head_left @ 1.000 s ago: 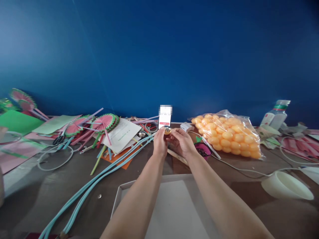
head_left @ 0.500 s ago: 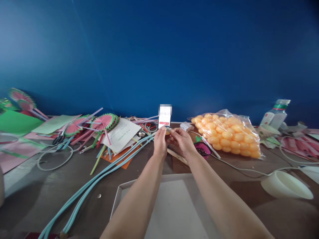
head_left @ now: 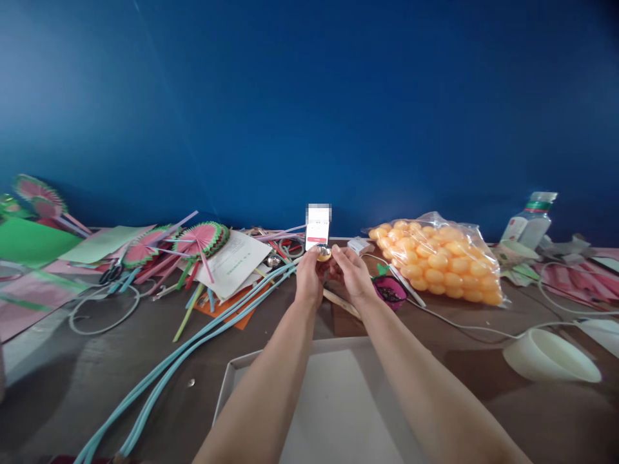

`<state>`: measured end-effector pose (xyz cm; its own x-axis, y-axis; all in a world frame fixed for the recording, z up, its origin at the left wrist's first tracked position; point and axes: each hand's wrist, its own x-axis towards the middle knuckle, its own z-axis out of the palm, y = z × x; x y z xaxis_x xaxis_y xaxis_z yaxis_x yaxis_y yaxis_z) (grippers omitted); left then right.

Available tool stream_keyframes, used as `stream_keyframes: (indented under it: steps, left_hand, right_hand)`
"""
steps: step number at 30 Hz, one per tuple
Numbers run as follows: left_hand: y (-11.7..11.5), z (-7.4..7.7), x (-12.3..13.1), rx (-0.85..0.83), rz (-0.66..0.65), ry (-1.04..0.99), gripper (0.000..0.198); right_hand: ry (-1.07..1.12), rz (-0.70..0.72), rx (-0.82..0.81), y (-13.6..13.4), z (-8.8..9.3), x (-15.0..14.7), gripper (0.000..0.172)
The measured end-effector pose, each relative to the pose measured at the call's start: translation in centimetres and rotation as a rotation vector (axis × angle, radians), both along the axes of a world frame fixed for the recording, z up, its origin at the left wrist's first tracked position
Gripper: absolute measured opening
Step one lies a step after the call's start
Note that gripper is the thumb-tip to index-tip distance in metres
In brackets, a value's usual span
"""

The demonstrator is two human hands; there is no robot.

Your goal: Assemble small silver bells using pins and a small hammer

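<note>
My left hand [head_left: 309,276] pinches a small shiny round metal piece, gold below and silvery on top [head_left: 324,253], between thumb and fingers. On the other side, my right hand [head_left: 354,274] has its thumb and fingertip at the piece's right edge, the remaining fingers curled beneath. What kind of piece it is cannot be made out. Just behind the hands a phone [head_left: 318,233] stands upright with a lit screen. A wooden stick [head_left: 342,303] lies on the table between my wrists. Below my forearms is a shallow white tray [head_left: 338,393].
Pale blue tubes [head_left: 193,351] run across the left, near paper watermelon fans [head_left: 200,241] and paper sheets [head_left: 239,258]. To the right are a pink bowl [head_left: 391,293] of small dark bits, a bag of orange balls [head_left: 438,258], a white cup [head_left: 551,356] and a bottle [head_left: 529,222].
The round piece has turned in my fingers and shows more of its gold face. My right fingertips have shifted slightly; the whole view has moved a little.
</note>
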<state>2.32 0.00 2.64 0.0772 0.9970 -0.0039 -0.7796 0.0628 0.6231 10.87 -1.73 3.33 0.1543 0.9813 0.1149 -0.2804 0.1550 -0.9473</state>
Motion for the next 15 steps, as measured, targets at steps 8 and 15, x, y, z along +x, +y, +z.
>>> stream_keyframes:
  steps: [8,15]
  left_hand:
    - [0.42,-0.74,0.09,0.107,0.055,0.028,0.022]
    - [0.64,-1.01,0.16,0.091,0.071,0.050,0.022]
  right_hand:
    - [-0.059,-0.021,-0.024,0.46,-0.37,0.04,0.039]
    - [-0.126,-0.044,-0.026,0.58,-0.59,0.09,0.039]
